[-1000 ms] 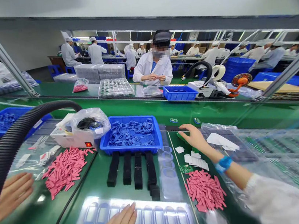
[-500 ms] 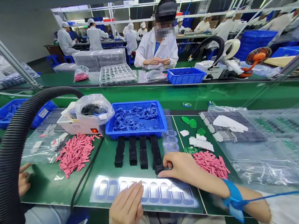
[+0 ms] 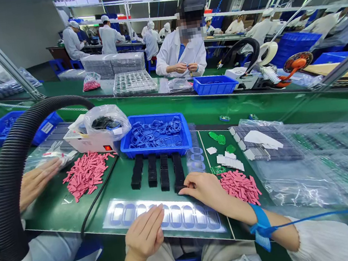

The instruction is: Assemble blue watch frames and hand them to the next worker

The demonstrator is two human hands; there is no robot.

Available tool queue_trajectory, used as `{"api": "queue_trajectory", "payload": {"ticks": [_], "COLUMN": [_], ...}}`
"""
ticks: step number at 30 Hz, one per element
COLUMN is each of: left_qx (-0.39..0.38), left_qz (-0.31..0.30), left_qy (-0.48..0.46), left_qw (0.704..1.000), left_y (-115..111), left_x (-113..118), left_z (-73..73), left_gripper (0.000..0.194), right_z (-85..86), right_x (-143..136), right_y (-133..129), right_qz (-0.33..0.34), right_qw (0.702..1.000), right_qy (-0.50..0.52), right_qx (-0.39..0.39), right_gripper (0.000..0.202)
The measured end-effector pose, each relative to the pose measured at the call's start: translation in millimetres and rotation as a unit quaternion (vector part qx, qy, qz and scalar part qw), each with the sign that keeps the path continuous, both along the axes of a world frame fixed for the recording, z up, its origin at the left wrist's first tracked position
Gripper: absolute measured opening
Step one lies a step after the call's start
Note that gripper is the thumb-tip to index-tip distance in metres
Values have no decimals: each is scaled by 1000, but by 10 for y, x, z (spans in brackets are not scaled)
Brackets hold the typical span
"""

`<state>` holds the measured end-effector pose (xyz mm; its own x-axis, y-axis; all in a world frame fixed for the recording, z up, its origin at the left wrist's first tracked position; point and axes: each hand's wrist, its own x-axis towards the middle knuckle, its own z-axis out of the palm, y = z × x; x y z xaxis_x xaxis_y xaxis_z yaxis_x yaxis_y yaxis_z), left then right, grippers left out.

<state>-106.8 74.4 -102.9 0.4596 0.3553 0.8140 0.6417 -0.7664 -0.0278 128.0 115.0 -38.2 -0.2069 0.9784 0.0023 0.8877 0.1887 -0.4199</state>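
Note:
My right hand, with a blue strap round its wrist, has its thumb and bent fingers at the front end of the rightmost row of thin black pieces. It grips the frontmost black pieces there; the palm side is hidden. Three similar black rows stand to the left. My left hand holds nothing, its fingers stretched out and lying together. It rests over the front edge of a clear sheet with oval outlines, partly covering it.
A blue tray of blue plastic frames stands behind the rows. Pink strip piles lie left and right. A black hose arches at left. A co-worker's hand reaches in there. Bagged sheets cover the right side.
My right hand has pushed slightly back and left at the front of the rightmost black row. My left hand stays nearly still. The co-worker's hand at left has reached farther in.

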Motion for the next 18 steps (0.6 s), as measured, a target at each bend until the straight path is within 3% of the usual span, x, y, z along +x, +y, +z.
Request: {"api": "queue_trajectory", "payload": {"ticks": [9,14,15,16,17,18], "left_qx": [-77,-193,-252,-377,-512,-628], "left_qz": [-2,18,23,14,-9,-52], "left_qy": [-51,-139,-185,-275,-361,-420], "left_qw": [996,971,950,884,780,654], "left_y": [-36,-320,-406,-491,-570,-637], "left_x": [31,155,210,274,345,418], "left_z": [71,336,420,508,594,672], "left_gripper": [30,30,27,25,27,33], "right_z": [5,159,230,312,400,490], "right_x": [51,112,121,128,136,144], "right_y": [34,-111,-187,-278,-379,-488], "right_qz": [15,54,67,83,103,127], "right_qw": [1000,994,991,987,981,973], "right_qy": [24,99,119,139,164,191], "right_qx": [4,10,9,7,1,-9], "right_gripper": [31,25,22,20,18,15]}}
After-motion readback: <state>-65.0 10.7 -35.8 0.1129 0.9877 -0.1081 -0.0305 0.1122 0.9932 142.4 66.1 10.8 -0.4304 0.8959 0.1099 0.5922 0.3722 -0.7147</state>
